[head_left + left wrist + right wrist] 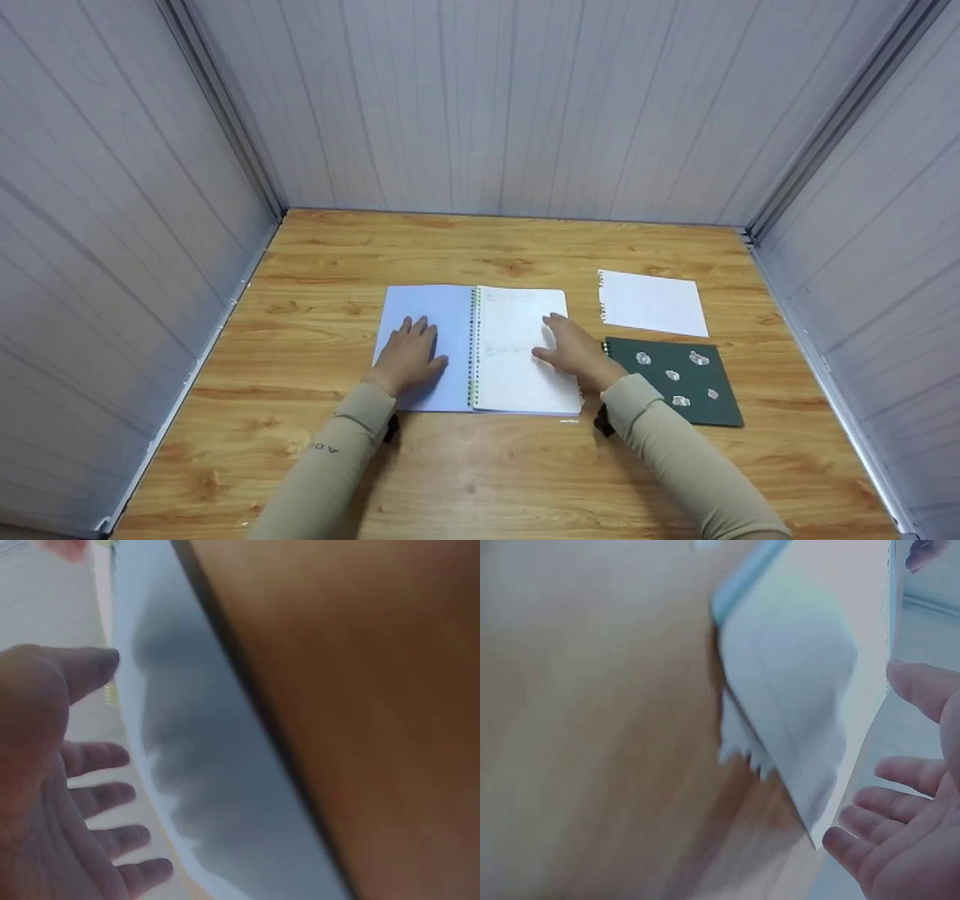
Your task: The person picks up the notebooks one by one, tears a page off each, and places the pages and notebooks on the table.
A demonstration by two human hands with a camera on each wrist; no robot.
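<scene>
Notebook (480, 349) work sits at an early stage: the spiral-bound book lies open flat in the middle of the bench (480, 480), its pale blue inside cover to your left and a white page with faint writing to your right, the coil running between them. Your left hand (409, 354) rests palm-down on the blue cover, fingers (97, 799) spread and straight, gripping nothing. Your right hand (574, 349) lies on the white page the same way, fingers (896, 772) extended and relaxed, with no edge pinched as far as the head view shows. The wrist views are blurred, yet both show open palms just over the paper, so you are holding the book down, not lifting anything.

Judging from how things lie, the book is opened and steadied; the page under your right hand is whole and bound to the coil, so any turning or tearing of it is not yet done.

Just beside your right wrist lies a dark green cover (675, 381) with a few small pale pieces scattered on it; what they are is too small to tell. Beyond it, nearer the back wall, a loose white sheet (652, 302) with a ragged perforated left edge lies flat, apart from the open book.
</scene>
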